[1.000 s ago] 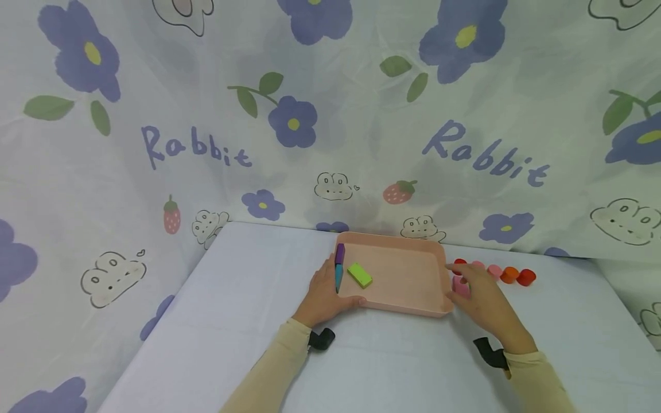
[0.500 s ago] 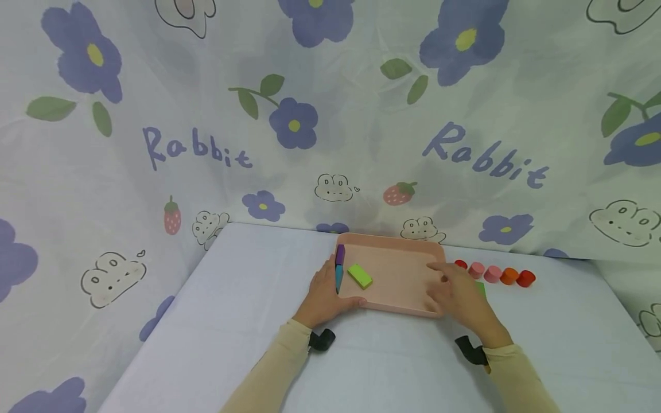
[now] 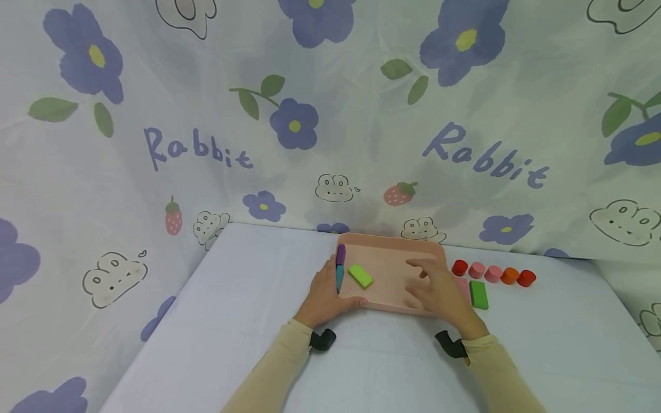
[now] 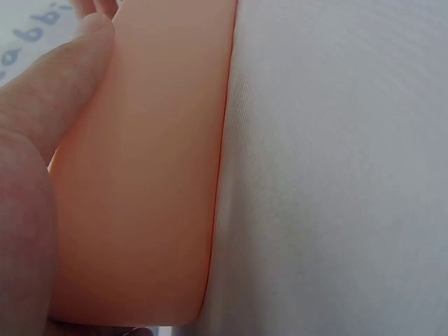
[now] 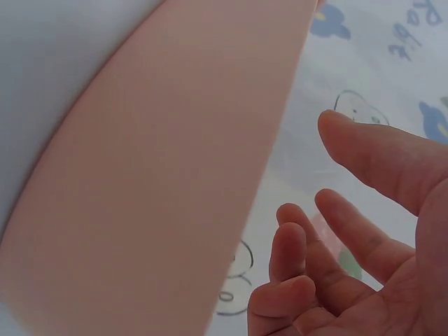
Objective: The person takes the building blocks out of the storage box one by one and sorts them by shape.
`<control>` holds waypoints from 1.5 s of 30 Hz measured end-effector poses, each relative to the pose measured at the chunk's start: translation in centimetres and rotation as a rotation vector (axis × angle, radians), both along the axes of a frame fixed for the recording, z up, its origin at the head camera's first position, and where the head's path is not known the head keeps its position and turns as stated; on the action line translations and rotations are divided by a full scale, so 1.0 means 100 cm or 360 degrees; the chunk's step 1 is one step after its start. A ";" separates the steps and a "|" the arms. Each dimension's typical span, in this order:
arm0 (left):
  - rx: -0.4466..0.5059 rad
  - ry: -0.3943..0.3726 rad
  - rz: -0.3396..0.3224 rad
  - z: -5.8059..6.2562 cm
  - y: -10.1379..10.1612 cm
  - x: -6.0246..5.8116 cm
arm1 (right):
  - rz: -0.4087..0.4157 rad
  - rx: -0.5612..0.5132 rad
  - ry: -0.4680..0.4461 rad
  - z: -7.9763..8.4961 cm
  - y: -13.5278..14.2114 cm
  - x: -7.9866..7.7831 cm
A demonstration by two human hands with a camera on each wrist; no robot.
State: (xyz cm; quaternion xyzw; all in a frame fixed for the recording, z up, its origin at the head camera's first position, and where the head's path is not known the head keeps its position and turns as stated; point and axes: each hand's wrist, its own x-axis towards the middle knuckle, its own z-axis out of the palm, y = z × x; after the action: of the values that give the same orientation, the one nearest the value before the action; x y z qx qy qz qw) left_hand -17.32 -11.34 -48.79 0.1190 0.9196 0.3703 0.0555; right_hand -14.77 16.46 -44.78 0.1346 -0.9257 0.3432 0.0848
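Observation:
A peach tray lies near the back of the table. My left hand holds its near left corner, fingers along the left side and thumb against the front wall, as the left wrist view shows. Inside the tray, a purple block and a teal block with a pointed end line the left wall. Beside them lies a lime green rectangular block. Over the tray's right half hovers my right hand, thumb and fingers spread apart with nothing between them in the right wrist view.
Right of the tray stands a row of red, pink and orange cylinders. In front of it lie a green block and a pink block, partly hidden by the right hand. A patterned cloth hangs behind the table.
My right hand has moved left, from the tray's right edge to over its inside, uncovering the green block and the near red cylinder. The left hand and tray stay put.

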 end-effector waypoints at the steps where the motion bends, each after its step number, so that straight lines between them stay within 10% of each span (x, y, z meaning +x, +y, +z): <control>1: 0.0000 -0.0001 0.0002 0.000 0.000 0.000 | 0.0012 -0.0005 0.0014 -0.001 -0.002 -0.001; 45: 0.0017 0.0027 -0.0045 0.001 -0.001 -0.002 | 0.0452 -0.0103 -0.0236 -0.032 -0.080 -0.051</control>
State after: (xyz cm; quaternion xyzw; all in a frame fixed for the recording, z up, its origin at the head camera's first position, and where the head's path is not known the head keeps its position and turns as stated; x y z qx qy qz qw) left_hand -17.53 -11.48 -48.67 0.1353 0.9163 0.3733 0.0524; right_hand -19.91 8.50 -48.01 0.2357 -0.8895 0.3904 -0.0289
